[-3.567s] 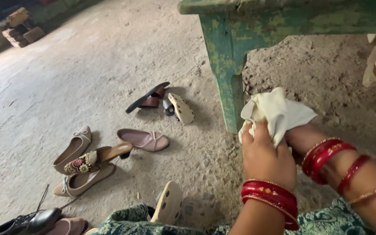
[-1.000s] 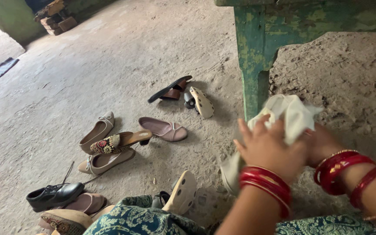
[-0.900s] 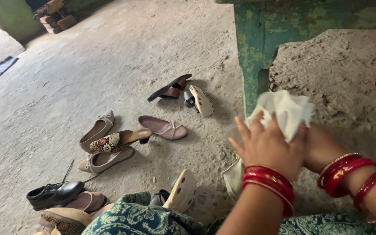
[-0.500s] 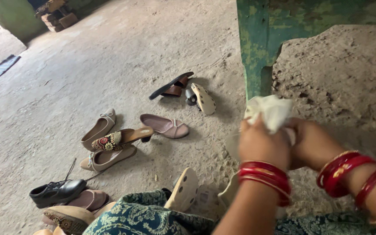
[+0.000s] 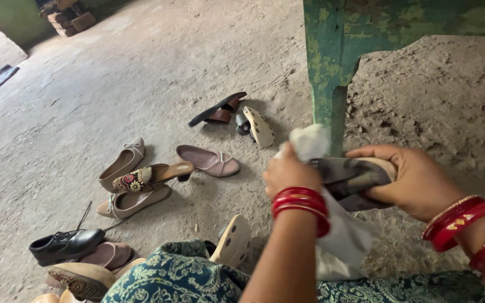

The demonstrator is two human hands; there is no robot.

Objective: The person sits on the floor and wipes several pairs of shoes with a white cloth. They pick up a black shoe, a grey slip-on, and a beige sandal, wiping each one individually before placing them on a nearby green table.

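Observation:
My right hand grips a beige flat shoe by its front end, holding it sideways above the dirt floor. My left hand is closed on a cream cloth and presses it against the other end of the shoe. More of the cloth hangs down below my left forearm. Both wrists carry red bangles. My patterned green garment fills the bottom of the view.
A worn green wooden bench leg stands just behind my hands. Several shoes lie on the floor to the left: a brown sandal, a pink flat, an embroidered slipper, a black laced shoe. Bricks sit far back.
My right hand has turned outward so the shoe now shows between my hands. My left hand with the cloth has shifted left to the shoe's end, and the cloth hangs lower.

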